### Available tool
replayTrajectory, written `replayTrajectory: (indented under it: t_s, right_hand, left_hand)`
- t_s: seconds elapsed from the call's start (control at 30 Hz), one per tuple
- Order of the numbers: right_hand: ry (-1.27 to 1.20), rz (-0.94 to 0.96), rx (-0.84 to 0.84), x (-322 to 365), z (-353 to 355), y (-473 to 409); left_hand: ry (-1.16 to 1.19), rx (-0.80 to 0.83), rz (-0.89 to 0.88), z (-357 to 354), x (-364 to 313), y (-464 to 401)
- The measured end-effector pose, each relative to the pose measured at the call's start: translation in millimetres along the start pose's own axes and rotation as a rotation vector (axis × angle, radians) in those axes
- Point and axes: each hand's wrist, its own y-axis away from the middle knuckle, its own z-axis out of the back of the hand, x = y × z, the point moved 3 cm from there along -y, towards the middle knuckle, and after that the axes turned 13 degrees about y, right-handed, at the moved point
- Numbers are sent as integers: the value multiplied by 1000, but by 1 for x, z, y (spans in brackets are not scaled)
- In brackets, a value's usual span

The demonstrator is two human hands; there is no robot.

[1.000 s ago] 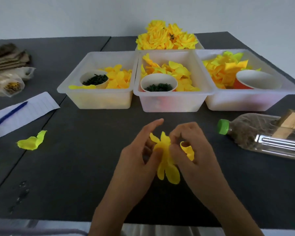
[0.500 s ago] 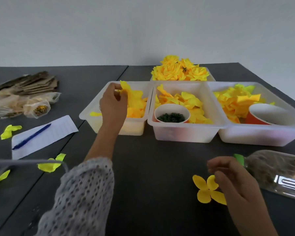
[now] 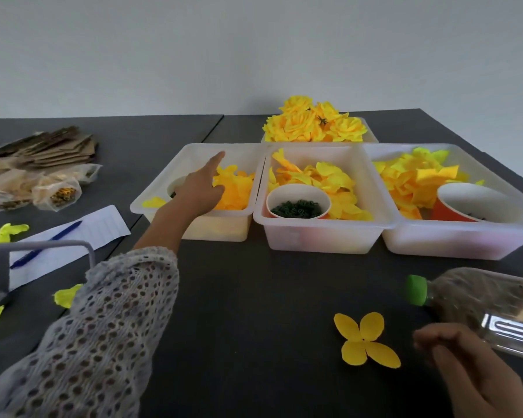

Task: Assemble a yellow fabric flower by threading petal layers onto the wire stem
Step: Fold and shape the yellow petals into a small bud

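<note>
A four-lobed yellow petal layer [image 3: 366, 339] lies flat on the dark table [image 3: 254, 297], just left of my right hand [image 3: 471, 375]. That hand hovers beside it with loosely curled fingers and holds nothing. My left hand [image 3: 200, 188] reaches into the left clear bin [image 3: 191, 206]; its index finger points straight up and its other fingers rest on the orange-yellow petals [image 3: 236, 191]. No wire stem shows.
The middle bin [image 3: 320, 233] holds yellow petals and a cup of green parts [image 3: 296, 208]. The right bin [image 3: 453, 239] has petals and an orange cup [image 3: 477, 206]. Finished flowers [image 3: 314, 123] sit behind. A green-capped bottle [image 3: 477, 303] lies right; paper and pen [image 3: 61, 236] left.
My hands separated from the petal layer at the table's front. The left hand reached into the left bin and has lowered onto the petals. The right hand let go of the layer.
</note>
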Motion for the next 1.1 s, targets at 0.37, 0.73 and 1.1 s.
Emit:
replayTrajectory:
  t_s: [0.37,0.73,1.1]
  right_hand:
    - [213,-113,29,-10,3,20]
    - [847,60,180,9,-40,22]
    - [556,126,192,11,-45,22]
  left_hand:
    - [-51,-193,-108,5,-11,31]
    - [270,227,-405,-78,-90,201]
    - [259,425,-318,-146,-97,222]
